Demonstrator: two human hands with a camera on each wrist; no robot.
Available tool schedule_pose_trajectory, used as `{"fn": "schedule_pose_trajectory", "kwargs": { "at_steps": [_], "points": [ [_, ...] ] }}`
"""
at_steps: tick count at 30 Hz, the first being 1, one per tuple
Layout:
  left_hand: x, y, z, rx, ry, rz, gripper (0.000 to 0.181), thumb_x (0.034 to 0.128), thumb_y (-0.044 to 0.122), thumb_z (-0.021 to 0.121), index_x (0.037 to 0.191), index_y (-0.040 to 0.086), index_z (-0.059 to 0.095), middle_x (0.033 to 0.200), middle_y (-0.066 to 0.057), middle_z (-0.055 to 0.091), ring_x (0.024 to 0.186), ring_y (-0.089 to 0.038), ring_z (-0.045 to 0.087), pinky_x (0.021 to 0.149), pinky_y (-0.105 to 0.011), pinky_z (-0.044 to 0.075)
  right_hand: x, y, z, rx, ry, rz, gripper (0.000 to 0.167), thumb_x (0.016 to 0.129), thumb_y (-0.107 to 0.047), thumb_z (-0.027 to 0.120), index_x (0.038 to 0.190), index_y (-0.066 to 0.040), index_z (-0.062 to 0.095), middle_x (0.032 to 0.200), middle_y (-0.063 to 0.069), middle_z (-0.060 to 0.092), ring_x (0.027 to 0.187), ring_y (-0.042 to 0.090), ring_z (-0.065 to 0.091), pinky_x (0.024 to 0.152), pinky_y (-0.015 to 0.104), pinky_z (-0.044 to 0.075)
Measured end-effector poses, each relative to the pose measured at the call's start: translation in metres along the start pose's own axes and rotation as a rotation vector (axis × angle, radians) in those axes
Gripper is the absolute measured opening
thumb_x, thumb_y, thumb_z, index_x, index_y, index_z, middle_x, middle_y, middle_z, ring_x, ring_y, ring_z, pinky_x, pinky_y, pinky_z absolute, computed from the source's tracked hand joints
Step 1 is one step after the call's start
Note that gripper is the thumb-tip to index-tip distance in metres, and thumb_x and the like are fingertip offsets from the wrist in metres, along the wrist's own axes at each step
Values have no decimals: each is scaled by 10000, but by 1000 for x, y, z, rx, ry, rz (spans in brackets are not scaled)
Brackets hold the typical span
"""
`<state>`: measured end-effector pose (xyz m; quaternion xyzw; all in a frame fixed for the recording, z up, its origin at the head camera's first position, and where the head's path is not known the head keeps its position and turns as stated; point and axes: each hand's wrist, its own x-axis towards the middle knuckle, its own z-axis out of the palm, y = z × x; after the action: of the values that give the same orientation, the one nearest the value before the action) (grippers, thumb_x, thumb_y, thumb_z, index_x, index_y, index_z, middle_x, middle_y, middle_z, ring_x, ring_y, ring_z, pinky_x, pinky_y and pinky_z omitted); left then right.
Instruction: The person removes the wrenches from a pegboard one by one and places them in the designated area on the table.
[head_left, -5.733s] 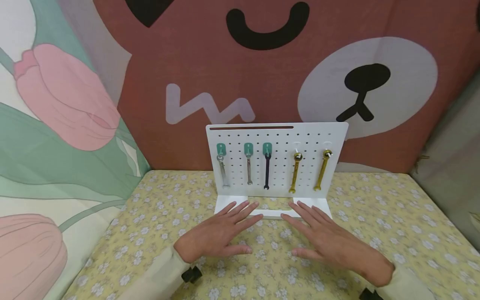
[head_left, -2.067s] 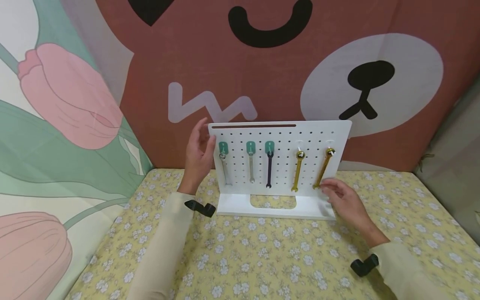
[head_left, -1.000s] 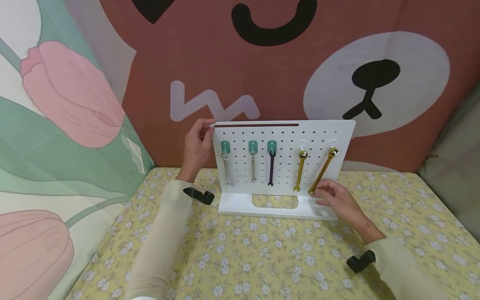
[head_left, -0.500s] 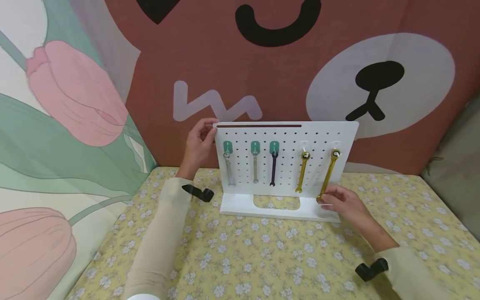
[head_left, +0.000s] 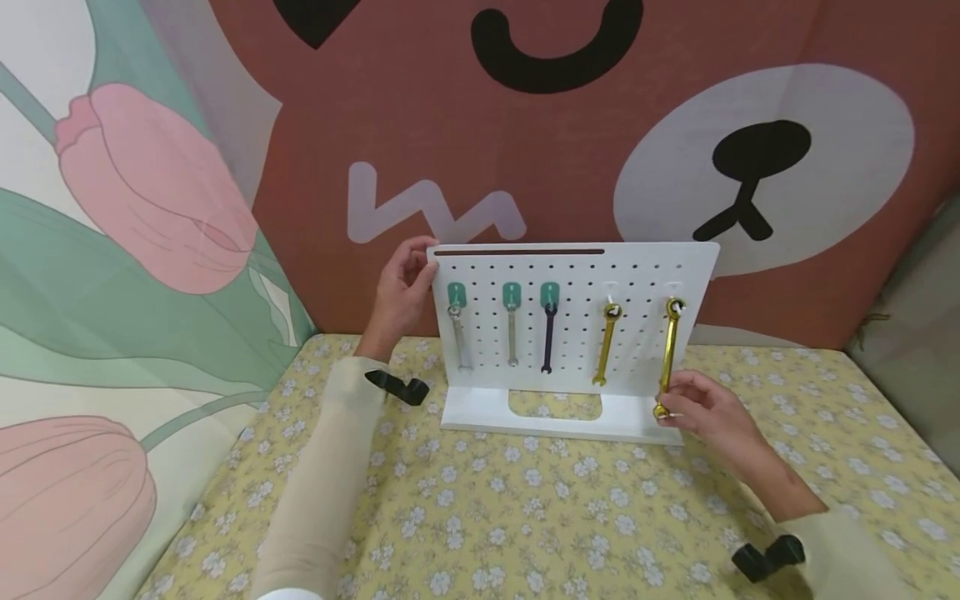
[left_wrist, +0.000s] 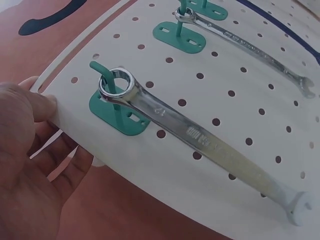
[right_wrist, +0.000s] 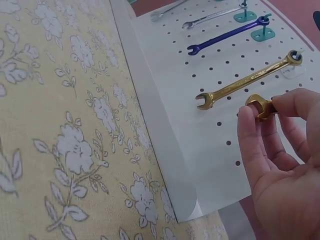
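My left hand (head_left: 397, 292) grips the upper left corner of a white pegboard (head_left: 570, 354), thumb on its front face. At the board's lower right, my right hand (head_left: 712, 412) pinches the open-jaw end of the rightmost gold combination wrench (head_left: 670, 350). That wrench's ring end is still around its pale hook; its lower end stands out from the board. In the right wrist view thumb and fingers close on the gold wrench's end (right_wrist: 261, 106). A second gold wrench (head_left: 606, 346), a dark purple wrench (head_left: 548, 337) and two silver wrenches (left_wrist: 175, 117) hang to its left.
Green hooks (head_left: 512, 293) bear the silver and purple wrenches. The board's white base (head_left: 480, 408), with a cutout in its middle, rests on a table with a yellow floral cloth (head_left: 487, 500). Behind stands a printed cloth backdrop (head_left: 375, 108).
Both hands, first spread flat before the board, moved to its corner and the gold wrench. That wrench's lower end has swung outward and right in the right hand's pinch.
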<state>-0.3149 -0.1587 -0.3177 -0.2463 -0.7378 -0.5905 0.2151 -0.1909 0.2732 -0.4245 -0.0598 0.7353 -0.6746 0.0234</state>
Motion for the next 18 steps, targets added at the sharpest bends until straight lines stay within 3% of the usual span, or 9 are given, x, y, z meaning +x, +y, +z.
{"fn": "schedule_pose_trajectory", "kwargs": {
  "at_steps": [6, 11, 18],
  "points": [
    [-4, 20, -1, -21, -39, 0, 328, 1034, -63, 546, 1357, -101, 508, 1027, -322, 581, 884, -405, 562, 754, -279, 483, -5, -3, 3, 107, -26, -62, 259, 1022, -70, 652, 1269, -23, 592, 1039, 19, 650, 895, 163, 702, 785, 332, 588],
    [-2, 19, -5, -16, -57, 14, 333, 1035, -64, 540, 1365, -94, 501, 1036, -317, 586, 883, -391, 558, 761, -301, 472, -5, -5, 4, 122, -45, -96, 200, 1028, -42, 629, 1228, -37, 622, 1039, 27, 628, 910, 167, 704, 798, 332, 586],
    [-3, 10, -5, -35, -70, 17, 346, 1043, -32, 552, 1386, -50, 513, 1056, -300, 598, 899, -399, 562, 776, -308, 484, -8, -3, 1, 60, -19, -76, 168, 1013, -46, 656, 1179, -39, 629, 1035, 27, 632, 925, 152, 705, 803, 324, 584]
  ]
}}
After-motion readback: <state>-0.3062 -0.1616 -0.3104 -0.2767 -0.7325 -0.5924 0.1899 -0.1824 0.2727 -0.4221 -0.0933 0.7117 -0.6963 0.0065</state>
